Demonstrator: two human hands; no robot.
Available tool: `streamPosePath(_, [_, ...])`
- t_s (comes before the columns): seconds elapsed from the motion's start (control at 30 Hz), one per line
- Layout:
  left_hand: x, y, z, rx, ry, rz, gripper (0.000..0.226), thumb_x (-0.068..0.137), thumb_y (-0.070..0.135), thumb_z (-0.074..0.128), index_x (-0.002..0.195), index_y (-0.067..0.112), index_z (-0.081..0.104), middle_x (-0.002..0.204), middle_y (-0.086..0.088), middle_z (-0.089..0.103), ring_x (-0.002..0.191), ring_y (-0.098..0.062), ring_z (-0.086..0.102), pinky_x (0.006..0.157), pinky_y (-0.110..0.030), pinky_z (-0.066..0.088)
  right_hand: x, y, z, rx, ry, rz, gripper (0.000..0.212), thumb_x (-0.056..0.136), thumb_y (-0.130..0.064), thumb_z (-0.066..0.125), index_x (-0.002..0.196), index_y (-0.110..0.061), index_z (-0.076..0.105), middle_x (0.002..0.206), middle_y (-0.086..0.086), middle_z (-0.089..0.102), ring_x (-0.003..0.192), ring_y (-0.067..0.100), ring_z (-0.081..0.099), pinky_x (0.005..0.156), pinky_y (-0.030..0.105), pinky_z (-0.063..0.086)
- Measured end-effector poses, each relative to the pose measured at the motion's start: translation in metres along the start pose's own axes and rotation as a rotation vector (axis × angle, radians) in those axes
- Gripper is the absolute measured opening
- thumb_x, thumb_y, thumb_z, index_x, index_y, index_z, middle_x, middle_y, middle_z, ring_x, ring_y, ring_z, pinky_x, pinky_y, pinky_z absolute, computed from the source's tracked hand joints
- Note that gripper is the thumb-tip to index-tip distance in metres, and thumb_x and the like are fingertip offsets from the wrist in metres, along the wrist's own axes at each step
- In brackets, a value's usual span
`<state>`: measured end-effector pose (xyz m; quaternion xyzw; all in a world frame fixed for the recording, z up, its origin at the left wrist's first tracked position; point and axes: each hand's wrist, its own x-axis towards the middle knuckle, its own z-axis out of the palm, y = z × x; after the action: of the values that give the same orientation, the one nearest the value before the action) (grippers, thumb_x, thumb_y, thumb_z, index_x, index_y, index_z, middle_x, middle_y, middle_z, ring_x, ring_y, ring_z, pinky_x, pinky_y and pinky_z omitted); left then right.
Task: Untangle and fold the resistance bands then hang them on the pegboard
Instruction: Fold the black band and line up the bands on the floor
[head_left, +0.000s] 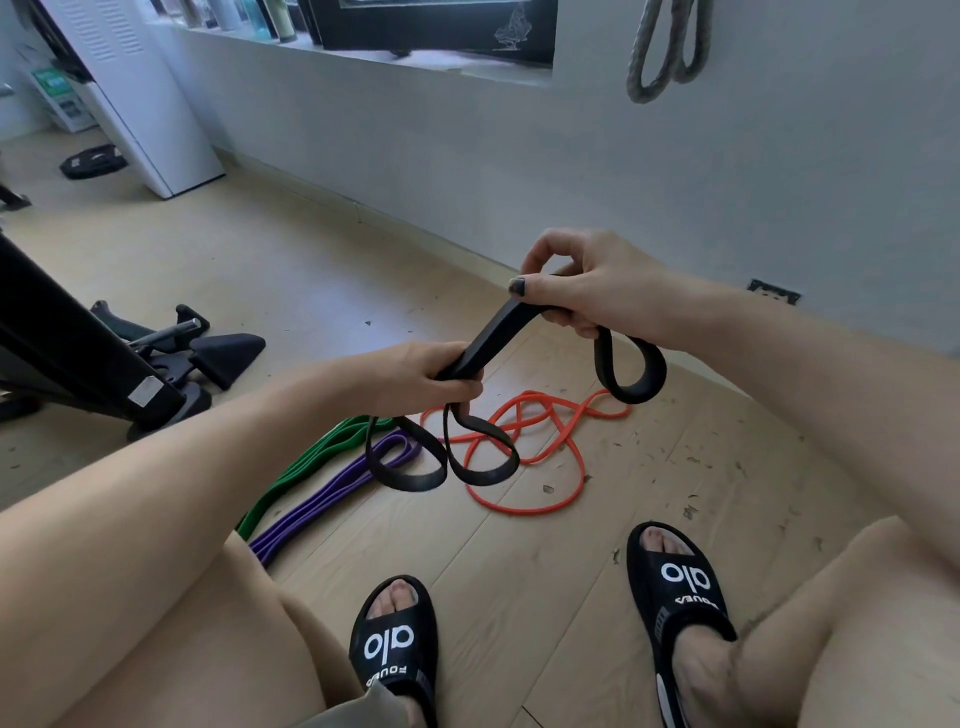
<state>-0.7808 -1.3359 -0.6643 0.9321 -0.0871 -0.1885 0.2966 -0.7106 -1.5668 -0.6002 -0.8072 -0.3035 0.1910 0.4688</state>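
Head view, looking down past bare knees and two black slide sandals (680, 597) to a pale wooden floor (519, 571). Both hands hold a wide flat black rubber resistance band (491, 338) in the air above the floor. The left hand (415, 379) has its fingers (465, 389) curled round a bunched section, with two loops drooping below it. The right hand (587, 291) pinches and wraps the band higher up, and one loop hangs from its underside.

The band looks soft and limp: its loops sag under their own weight, yet the strap between the hands keeps a flat, ribbon-like face, so it should fold cleanly along its width. It seems light, and the matte rubber probably grips skin rather than sliding. Best held across the flat face near each fold, with the loops gathered together.

On the floor lie a thin orange rubber band (540, 457) in tangled coils, a purple flat band (332, 493) and a green flat band (306, 462) laid side by side. A grey braided loop (654, 57) hangs on the pale wall (779, 156); no pegboard is plainly visible.
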Motion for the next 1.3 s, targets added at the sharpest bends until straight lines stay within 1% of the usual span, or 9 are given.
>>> streamPosePath(0.1, [-0.001,0.001,0.000,0.033,0.017,0.013,0.009,0.104,0.038,0.054,0.100,0.031,0.056,0.091,0.014,0.074,0.093,-0.014,0.067,0.090,-0.041,0.052,0.001,0.001,-0.002,-0.012,0.015,-0.001,0.019,0.099,-0.031,0.065,0.105,-0.014,0.062,0.069,0.008,0.058,0.052,0.015,0.042,0.048,0.028,0.038])
streamPosePath(0.23, [0.000,-0.003,-0.001,0.084,0.017,0.022,0.015,0.101,0.038,0.060,0.095,0.025,0.055,0.087,0.008,0.074,0.074,-0.007,0.064,0.072,-0.031,0.051,0.001,0.005,-0.006,-0.021,0.043,0.015,0.022,0.098,-0.034,0.066,0.104,-0.013,0.062,0.068,0.005,0.059,0.053,0.016,0.043,0.050,0.029,0.039])
streamPosePath(0.37, [0.001,-0.013,-0.003,0.129,0.041,0.004,0.024,0.095,0.033,0.071,0.085,0.025,0.051,0.072,0.012,0.058,0.059,0.000,0.052,0.064,-0.025,0.041,0.002,0.008,-0.007,-0.029,0.056,0.032,0.025,0.098,-0.035,0.067,0.106,-0.012,0.062,0.068,0.004,0.059,0.053,0.014,0.044,0.050,0.027,0.041])
streamPosePath(0.6, [-0.001,-0.012,-0.002,0.139,0.045,-0.003,0.032,0.088,0.038,0.080,0.077,0.032,0.050,0.059,0.024,0.059,0.053,0.004,0.052,0.052,-0.011,0.037,0.005,0.008,-0.006,-0.012,0.078,0.030,0.026,0.098,-0.032,0.066,0.107,-0.009,0.062,0.068,0.007,0.058,0.053,0.017,0.043,0.048,0.028,0.039])
streamPosePath(0.77, [0.002,-0.014,0.006,0.158,0.036,-0.047,0.032,0.085,0.046,0.080,0.079,0.029,0.054,0.070,0.009,0.063,0.059,-0.005,0.055,0.058,-0.022,0.038,0.006,0.009,-0.005,-0.004,0.080,0.037,0.029,0.098,-0.032,0.067,0.108,-0.005,0.062,0.069,0.008,0.058,0.054,0.017,0.042,0.047,0.027,0.038])
streamPosePath(0.97, [0.006,-0.013,0.010,-0.009,-0.024,-0.055,0.017,0.092,0.035,0.075,0.094,0.020,0.068,0.088,-0.004,0.075,0.073,-0.022,0.064,0.071,-0.037,0.050,0.006,0.012,-0.009,-0.022,0.085,0.037,0.029,0.098,-0.035,0.066,0.108,-0.008,0.062,0.068,0.006,0.058,0.053,0.016,0.043,0.049,0.028,0.039])
streamPosePath(1.07, [0.003,-0.014,0.008,-0.108,-0.049,-0.070,0.020,0.091,0.033,0.077,0.094,0.014,0.072,0.072,0.004,0.067,0.064,-0.010,0.059,0.066,-0.029,0.048,0.007,0.013,-0.011,-0.018,0.098,0.041,0.028,0.098,-0.035,0.066,0.107,-0.009,0.062,0.067,0.005,0.058,0.052,0.015,0.043,0.049,0.028,0.039])
streamPosePath(1.23, [0.004,-0.016,0.000,-0.201,-0.056,-0.131,0.020,0.094,0.029,0.074,0.089,0.010,0.070,0.069,0.011,0.073,0.064,0.001,0.066,0.059,-0.009,0.046,0.007,0.014,-0.011,-0.029,0.105,0.048,0.028,0.098,-0.035,0.066,0.108,-0.009,0.062,0.068,0.006,0.057,0.053,0.016,0.043,0.048,0.027,0.039])
streamPosePath(1.3, [0.003,-0.017,-0.001,-0.209,-0.068,-0.136,0.019,0.095,0.029,0.073,0.090,0.012,0.069,0.073,0.011,0.075,0.065,0.001,0.067,0.060,-0.010,0.046,0.007,0.015,-0.011,-0.028,0.104,0.049,0.028,0.098,-0.035,0.066,0.108,-0.009,0.062,0.068,0.006,0.058,0.053,0.016,0.043,0.048,0.027,0.039])
